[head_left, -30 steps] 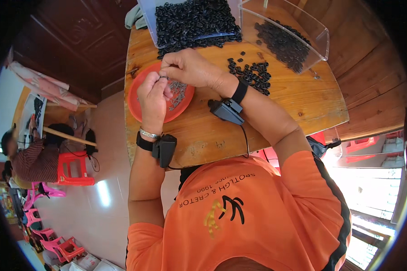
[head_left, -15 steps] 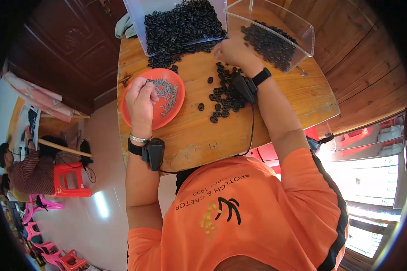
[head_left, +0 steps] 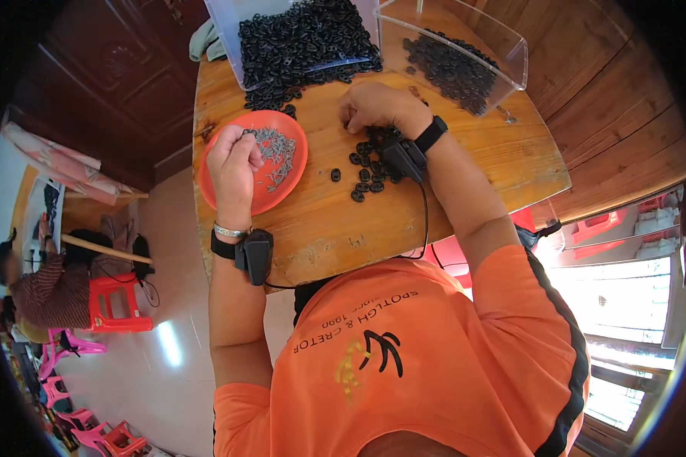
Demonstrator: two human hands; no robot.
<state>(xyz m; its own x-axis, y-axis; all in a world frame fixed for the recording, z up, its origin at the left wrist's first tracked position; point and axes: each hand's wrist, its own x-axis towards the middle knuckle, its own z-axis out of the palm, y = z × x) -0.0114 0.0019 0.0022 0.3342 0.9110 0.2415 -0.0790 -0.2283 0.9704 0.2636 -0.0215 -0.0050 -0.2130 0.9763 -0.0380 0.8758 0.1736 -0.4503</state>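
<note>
Right hand crossed open table from bowl, fingers unclear; left hand, fingers closed

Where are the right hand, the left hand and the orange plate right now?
right hand (head_left: 383, 105): head view, back of the hand
left hand (head_left: 232, 169): head view, middle of the hand
orange plate (head_left: 274, 201): head view, bare part near its lower-right rim

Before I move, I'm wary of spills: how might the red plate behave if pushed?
The red plate appears smooth, so it may slide readily across the wooden table. Its wide, shallow form suggests little tipping. The loose grey pieces would probably shift.
</note>
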